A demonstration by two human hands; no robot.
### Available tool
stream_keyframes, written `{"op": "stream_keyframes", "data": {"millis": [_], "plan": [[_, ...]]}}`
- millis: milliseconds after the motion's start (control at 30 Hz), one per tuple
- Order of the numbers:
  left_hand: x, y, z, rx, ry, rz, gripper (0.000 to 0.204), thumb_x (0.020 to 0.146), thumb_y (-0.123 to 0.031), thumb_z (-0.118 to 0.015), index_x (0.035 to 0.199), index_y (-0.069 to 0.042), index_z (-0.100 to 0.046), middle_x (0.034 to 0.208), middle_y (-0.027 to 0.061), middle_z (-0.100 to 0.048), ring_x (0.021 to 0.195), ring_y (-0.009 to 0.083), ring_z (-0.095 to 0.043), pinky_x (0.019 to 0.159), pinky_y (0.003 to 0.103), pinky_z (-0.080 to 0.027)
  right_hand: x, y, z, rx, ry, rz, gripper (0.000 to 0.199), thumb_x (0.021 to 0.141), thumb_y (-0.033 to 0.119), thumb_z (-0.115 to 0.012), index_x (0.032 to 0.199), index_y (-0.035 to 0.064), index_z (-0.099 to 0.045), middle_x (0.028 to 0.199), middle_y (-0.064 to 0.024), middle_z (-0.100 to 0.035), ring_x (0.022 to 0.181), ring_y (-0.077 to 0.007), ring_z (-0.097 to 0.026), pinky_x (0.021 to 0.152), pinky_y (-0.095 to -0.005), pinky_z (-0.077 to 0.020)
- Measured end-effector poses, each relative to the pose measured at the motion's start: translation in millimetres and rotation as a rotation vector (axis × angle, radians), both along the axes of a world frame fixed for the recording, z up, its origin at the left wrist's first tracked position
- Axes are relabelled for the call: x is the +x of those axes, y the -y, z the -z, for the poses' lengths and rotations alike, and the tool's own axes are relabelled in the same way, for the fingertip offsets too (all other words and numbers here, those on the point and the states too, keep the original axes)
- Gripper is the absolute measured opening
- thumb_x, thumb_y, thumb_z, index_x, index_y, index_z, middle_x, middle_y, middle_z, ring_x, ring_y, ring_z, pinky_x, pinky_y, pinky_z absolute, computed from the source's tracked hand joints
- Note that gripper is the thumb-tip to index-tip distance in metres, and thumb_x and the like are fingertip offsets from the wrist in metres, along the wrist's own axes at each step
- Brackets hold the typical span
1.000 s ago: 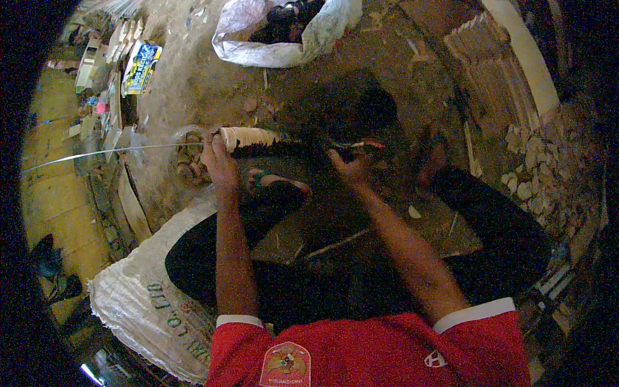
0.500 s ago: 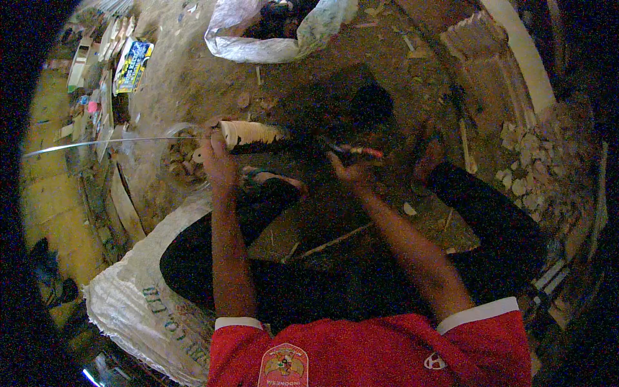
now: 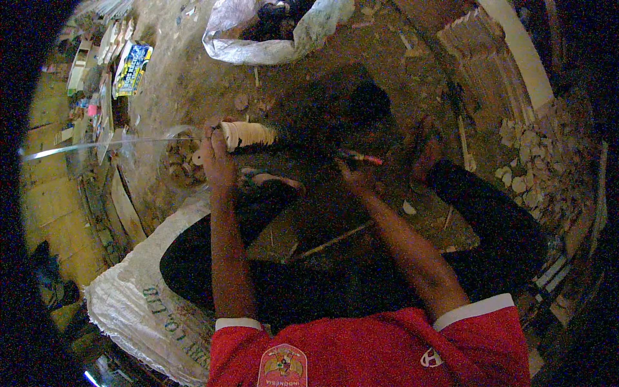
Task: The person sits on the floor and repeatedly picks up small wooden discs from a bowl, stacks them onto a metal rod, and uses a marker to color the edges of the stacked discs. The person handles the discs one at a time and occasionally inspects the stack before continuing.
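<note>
My left hand (image 3: pixel 218 155) is closed on the left end of a row of pale round discs (image 3: pixel 248 134) lying sideways. A long thin shiny rod (image 3: pixel 97 146) stretches away to the left from this hand. One loose-looking pale disc (image 3: pixel 198 157) with a small hole shows beside my fingers. Past the right end of the row all is in dark shadow. In that shadow my right hand (image 3: pixel 353 177) is closed on a small tool with a red-ended handle (image 3: pixel 367 158); its working end and exact kind cannot be made out.
A clear container (image 3: pixel 177 174) of pale discs stands left of my left hand. An open white sack (image 3: pixel 219 48) holding dark stuff is ahead. Pale chips (image 3: pixel 525 161) lie heaped at the right. Another white sack (image 3: pixel 129 290) lies beside my left leg.
My right hand has shifted slightly right and nearer to me with the tool. The left hand stays almost in place, while the rod's outer end looks blurred and a little lower.
</note>
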State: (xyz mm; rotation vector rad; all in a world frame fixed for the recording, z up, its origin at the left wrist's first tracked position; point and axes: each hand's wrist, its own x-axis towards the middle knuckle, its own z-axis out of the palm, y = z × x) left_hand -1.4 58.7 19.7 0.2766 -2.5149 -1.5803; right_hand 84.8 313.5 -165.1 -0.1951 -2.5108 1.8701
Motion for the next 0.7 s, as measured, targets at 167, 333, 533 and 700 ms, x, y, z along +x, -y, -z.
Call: {"op": "stream_keyframes", "data": {"millis": [167, 333, 533, 700], "plan": [[-4, -3, 3, -0.174, -0.078, 0.039, 0.034, 0.11, -0.024, -0.04, 0.126, 0.0, -0.059, 0.118, 0.0142, -0.063, 0.107, 0.0251, -0.059, 0.096, 0.038, -0.047, -14, 18, -25, -0.137, -0.095, -0.026, 0.035, 0.097, 0.029, -0.072, 0.122, 0.0051, -0.067, 0.119, -0.0127, -0.073, 0.109, -0.0288, -0.07, 0.096, -0.0396, -0.0545], [-5, 6, 5, -0.353, -0.056, 0.082, 0.033, 0.11, -0.022, -0.04, 0.125, 0.0, -0.059, 0.121, 0.0151, -0.062, 0.111, 0.0249, -0.059, 0.1, 0.037, -0.046, -21, 26, -19, -0.243, -0.13, -0.019, 0.032, 0.096, 0.026, -0.074, 0.12, 0.0055, -0.069, 0.118, -0.0117, -0.073, 0.107, -0.0277, -0.071, 0.095, -0.0391, -0.0551], [-3, 3, 7, -0.1, -0.108, 0.048, 0.033, 0.109, -0.024, -0.041, 0.124, 0.0, -0.06, 0.12, 0.0156, -0.063, 0.11, 0.0254, -0.06, 0.099, 0.038, -0.046, -11, 12, -17, 0.008, -0.087, 0.006, 0.029, 0.094, 0.023, -0.076, 0.117, 0.0059, -0.071, 0.117, -0.0106, -0.074, 0.105, -0.0265, -0.072, 0.093, -0.0386, -0.0559], [-2, 10, 19, -0.232, -0.15, 0.144, 0.034, 0.109, -0.026, -0.041, 0.125, -0.002, -0.06, 0.116, 0.0163, -0.064, 0.106, 0.0266, -0.062, 0.096, 0.039, -0.048, -42, 18, -60, -0.306, -0.111, 0.045, 0.033, 0.092, 0.024, -0.078, 0.119, 0.0061, -0.07, 0.115, -0.0094, -0.075, 0.103, -0.0247, -0.071, 0.094, -0.0393, -0.0548]]}}
